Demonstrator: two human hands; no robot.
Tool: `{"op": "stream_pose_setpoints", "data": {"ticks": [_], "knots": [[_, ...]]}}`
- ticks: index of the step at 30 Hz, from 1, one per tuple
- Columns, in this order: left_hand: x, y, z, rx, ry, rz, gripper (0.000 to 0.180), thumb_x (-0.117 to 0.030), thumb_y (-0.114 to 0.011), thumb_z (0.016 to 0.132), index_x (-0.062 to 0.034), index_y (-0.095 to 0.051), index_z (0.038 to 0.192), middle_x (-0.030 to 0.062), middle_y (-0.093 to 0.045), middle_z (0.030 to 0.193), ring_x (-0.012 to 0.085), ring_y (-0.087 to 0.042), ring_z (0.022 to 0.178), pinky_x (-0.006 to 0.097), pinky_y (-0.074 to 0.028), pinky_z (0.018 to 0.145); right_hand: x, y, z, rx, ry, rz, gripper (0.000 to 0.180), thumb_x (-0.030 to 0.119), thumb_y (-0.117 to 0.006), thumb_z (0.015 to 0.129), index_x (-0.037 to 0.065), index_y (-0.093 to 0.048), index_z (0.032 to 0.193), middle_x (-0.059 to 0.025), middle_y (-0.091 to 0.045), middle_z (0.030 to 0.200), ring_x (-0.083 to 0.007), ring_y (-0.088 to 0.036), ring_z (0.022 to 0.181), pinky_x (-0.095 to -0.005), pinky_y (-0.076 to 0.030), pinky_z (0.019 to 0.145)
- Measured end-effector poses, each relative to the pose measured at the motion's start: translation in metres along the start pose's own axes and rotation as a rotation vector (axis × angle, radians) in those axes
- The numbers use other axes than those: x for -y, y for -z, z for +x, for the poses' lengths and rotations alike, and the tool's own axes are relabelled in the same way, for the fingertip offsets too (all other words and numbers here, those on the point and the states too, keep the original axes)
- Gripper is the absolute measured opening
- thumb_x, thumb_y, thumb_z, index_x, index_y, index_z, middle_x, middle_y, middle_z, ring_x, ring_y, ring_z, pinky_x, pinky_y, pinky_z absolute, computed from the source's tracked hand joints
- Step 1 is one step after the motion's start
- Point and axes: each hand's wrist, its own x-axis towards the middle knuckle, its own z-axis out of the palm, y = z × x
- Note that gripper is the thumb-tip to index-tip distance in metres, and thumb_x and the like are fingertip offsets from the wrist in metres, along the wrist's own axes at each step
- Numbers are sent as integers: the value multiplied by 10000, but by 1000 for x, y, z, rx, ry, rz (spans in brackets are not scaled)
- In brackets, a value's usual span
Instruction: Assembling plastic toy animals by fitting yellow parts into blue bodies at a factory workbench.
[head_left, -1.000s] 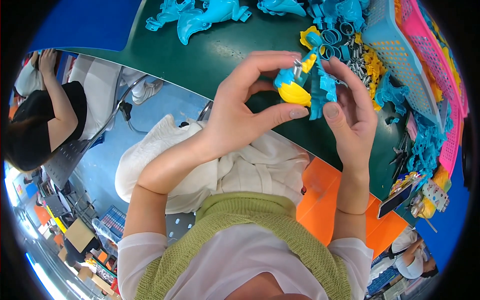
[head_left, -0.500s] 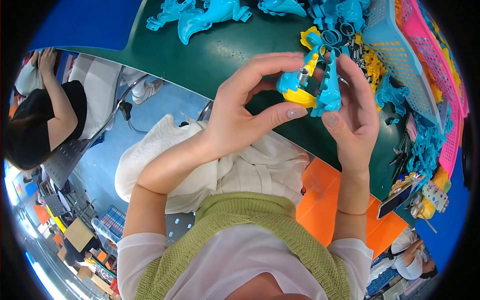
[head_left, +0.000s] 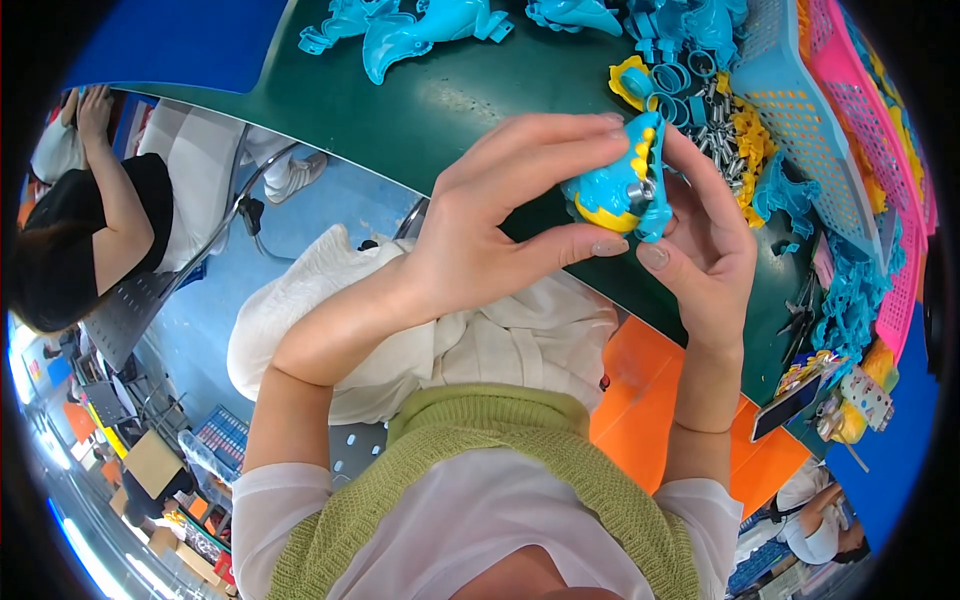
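Note:
Over the near edge of the dark green table, my left hand (head_left: 490, 215) grips a rounded blue and yellow plastic toy part (head_left: 598, 190) between thumb and fingers. It looks like a toy animal's head, with yellow teeth along one side. A small silvery metal cylinder (head_left: 638, 191) sits in it. My right hand (head_left: 715, 255) is curled round a narrow blue plastic piece (head_left: 655, 218), thumb at its lower end, fingers behind it. This piece lies against the toothed side of the toy part; whether the two are joined I cannot tell.
Blue curved shells (head_left: 430, 35) lie at the table's far side. Beyond my right hand are blue rings (head_left: 670, 77), metal cylinders (head_left: 715, 145) and yellow pieces (head_left: 752, 140). Blue and pink baskets (head_left: 790, 90) stand at right, near a phone (head_left: 785, 408). Another person (head_left: 100, 225) sits at left.
The narrow blue piece, held apart from the blue and yellow part before, has come up against it. The toy part has turned a little, and both hands have drawn closer together.

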Motion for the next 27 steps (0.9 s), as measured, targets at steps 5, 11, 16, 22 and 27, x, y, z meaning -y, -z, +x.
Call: {"op": "stream_pose_setpoints", "data": {"ticks": [5,11,16,22,27], "knots": [[-3,2,0,12,-30,46,553,-84,-761,655,-15,-559,1166,163,-534,1198,269,-533,1085,337,-440,889,0,3,0,21,4,-37,634,31,-682,747,-80,-372,1288,-138,-401,1273,-246,-465,1161,-365,-396,980],[-7,4,1,14,22,13,538,-73,-753,661,-15,-562,1161,157,-533,1201,254,-534,1084,331,-437,891,-1,4,0,39,29,-71,623,27,-661,767,-88,-354,1296,-141,-387,1285,-242,-457,1167,-354,-399,979],[-5,3,1,-8,9,-31,527,-79,-751,668,-13,-563,1157,155,-533,1202,245,-530,1089,327,-431,898,0,2,0,48,48,-31,608,14,-639,784,-95,-339,1302,-142,-381,1289,-240,-446,1178,-344,-409,969],[-4,3,1,-25,-21,-13,529,-89,-756,666,-15,-566,1153,156,-534,1198,252,-535,1076,331,-428,903,-2,2,0,51,71,-72,602,24,-635,791,-90,-339,1303,-144,-367,1296,-245,-432,1189,-357,-414,970],[-3,3,1,-11,-36,6,533,-87,-757,663,-14,-564,1155,159,-529,1200,257,-538,1069,333,-430,897,-3,3,0,55,79,-115,597,44,-635,797,-72,-347,1307,-142,-369,1294,-244,-419,1199,-373,-415,970]]}}
